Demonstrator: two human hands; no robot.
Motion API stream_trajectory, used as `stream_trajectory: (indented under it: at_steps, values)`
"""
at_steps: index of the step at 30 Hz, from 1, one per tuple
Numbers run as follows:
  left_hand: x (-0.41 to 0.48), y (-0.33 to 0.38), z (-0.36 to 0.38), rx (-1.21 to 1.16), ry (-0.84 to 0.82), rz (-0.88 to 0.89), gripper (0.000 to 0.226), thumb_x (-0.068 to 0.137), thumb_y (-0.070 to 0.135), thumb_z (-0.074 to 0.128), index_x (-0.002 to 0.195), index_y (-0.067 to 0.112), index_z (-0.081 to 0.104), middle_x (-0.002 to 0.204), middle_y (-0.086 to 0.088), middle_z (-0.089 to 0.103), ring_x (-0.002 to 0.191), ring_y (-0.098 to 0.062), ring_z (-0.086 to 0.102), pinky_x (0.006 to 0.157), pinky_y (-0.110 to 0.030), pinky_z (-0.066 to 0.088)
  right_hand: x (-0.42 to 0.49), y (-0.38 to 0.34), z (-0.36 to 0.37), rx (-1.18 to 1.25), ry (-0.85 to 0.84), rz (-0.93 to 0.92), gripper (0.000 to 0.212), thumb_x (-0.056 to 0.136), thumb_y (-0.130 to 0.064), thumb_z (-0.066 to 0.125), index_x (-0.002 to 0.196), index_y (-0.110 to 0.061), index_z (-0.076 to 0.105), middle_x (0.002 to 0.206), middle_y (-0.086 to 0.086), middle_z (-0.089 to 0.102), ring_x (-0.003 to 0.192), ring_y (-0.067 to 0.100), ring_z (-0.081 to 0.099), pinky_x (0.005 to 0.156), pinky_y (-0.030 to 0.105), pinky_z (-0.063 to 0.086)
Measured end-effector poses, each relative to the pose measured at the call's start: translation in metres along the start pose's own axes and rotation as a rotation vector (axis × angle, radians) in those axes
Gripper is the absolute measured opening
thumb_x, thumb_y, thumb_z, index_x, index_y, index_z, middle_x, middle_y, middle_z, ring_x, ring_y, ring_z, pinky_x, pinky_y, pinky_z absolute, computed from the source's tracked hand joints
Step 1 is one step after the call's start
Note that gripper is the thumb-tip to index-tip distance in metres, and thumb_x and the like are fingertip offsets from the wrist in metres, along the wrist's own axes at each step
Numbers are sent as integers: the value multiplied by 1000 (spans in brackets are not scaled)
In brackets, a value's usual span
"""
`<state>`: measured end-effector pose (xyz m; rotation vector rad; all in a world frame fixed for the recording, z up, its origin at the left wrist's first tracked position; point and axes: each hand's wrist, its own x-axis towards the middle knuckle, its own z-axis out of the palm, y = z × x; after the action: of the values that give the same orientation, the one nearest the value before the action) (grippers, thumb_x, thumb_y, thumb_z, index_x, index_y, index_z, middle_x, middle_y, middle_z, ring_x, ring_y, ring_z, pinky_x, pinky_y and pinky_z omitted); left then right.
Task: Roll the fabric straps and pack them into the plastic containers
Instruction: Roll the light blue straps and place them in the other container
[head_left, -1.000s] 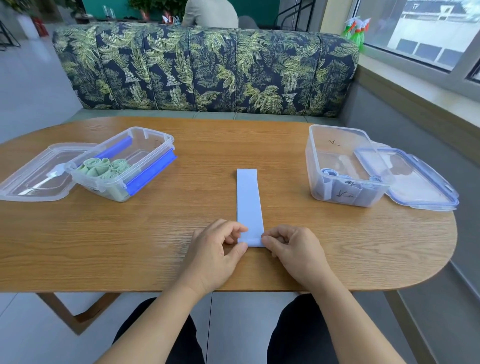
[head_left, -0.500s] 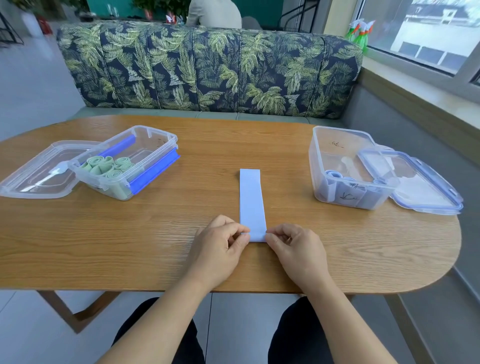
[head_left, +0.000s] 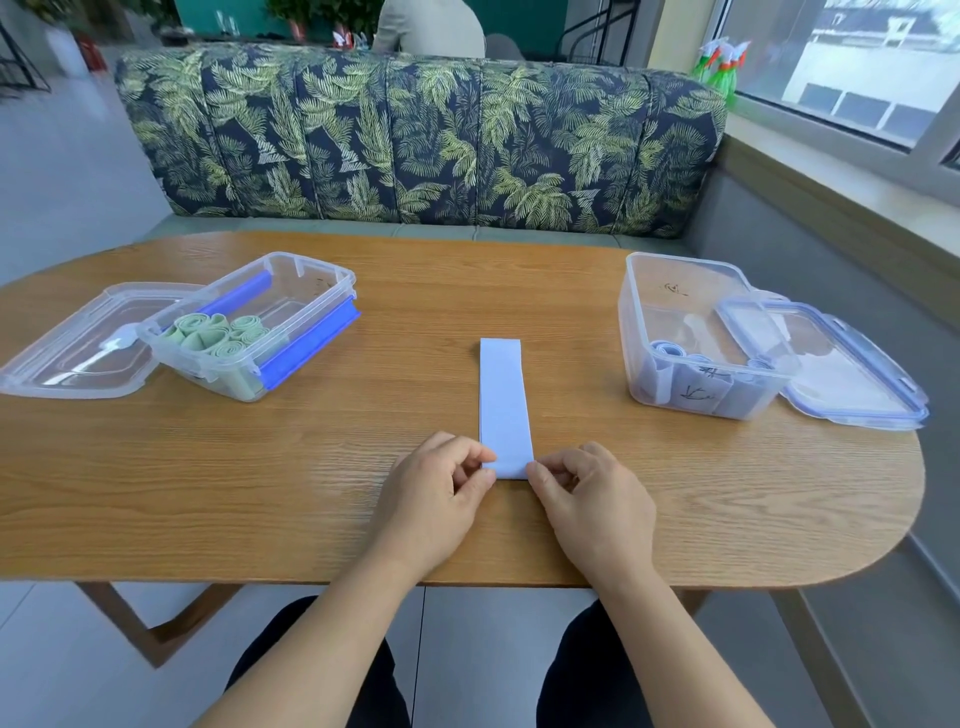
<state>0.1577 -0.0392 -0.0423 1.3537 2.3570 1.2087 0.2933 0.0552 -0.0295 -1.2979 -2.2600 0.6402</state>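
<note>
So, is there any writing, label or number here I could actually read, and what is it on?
Nothing here reads as a clear word or number.
On the right container: black handwritten scrawls on its far wall and near wall, not legible.
On the left container: a faint dark mark on its far wall, too small to read.
On the blue strap: no text visible.

- Bare left hand (head_left: 436, 493) and bare right hand (head_left: 592, 501), lower middle of the frame.
- Bare forearms (head_left: 332, 618) run from the wrists down to the bottom edge.
- Plain black trousers (head_left: 582, 675) cover both thighs, bottom centre.
</note>
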Motion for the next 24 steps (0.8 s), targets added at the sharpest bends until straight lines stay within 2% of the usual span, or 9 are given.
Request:
stream_trajectory:
  at_steps: [2,6,12,15,17,21,24]
  values:
    - [2,-1,1,3,-1,-6,8,87,27,67,92,33,68,80,17,56,77,0,54,68,-15,39,2,1,0,19,-21,5,16,89,-48,59,85,-36,69,77,-16,53,73,2,48,58,18,30]
    - [3,-2,1,15,-4,12,6,88,31,66,92,32,70,80,17,59,75,-1,54,69,-20,42,4,2,1,69,-29,24,19,90,-47,60,81,-33,69,76,-16,54,76,4,51,64,26,32]
    - [-5,2,-2,-30,-17,15,6,86,29,68,91,29,72,73,18,61,73,-3,55,70,-22,45,-6,4,-4,113,-39,58,25,88,-45,62,74,-26,68,74,-13,57,76,9,55,66,28,36]
    - [-14,6,-3,-52,-38,-13,8,87,29,66,95,31,66,75,19,63,72,-3,55,71,-22,47,-13,5,-8,119,-58,65,28,88,-46,63,68,-26,63,72,-12,58,73,9,54,63,28,34]
    - [-20,8,-4,-28,-37,5,2,88,29,64,88,30,63,71,20,60,69,-3,53,69,-25,47,-17,5,-9,113,-57,59,30,88,-46,63,68,-24,64,71,-11,59,71,9,55,61,28,34]
    - [-28,10,-4,7,-34,38,6,88,29,63,83,28,62,71,19,60,68,-5,54,68,-28,48,-24,5,-11,123,-53,66,28,87,-46,64,68,-25,64,70,-13,60,71,7,54,59,26,33]
    - [-31,10,-3,18,-15,60,8,89,28,62,82,26,63,70,18,58,66,-5,53,67,-30,47,-28,4,-13,137,-53,67,32,87,-44,64,61,-28,57,67,-14,58,69,7,52,56,22,32]
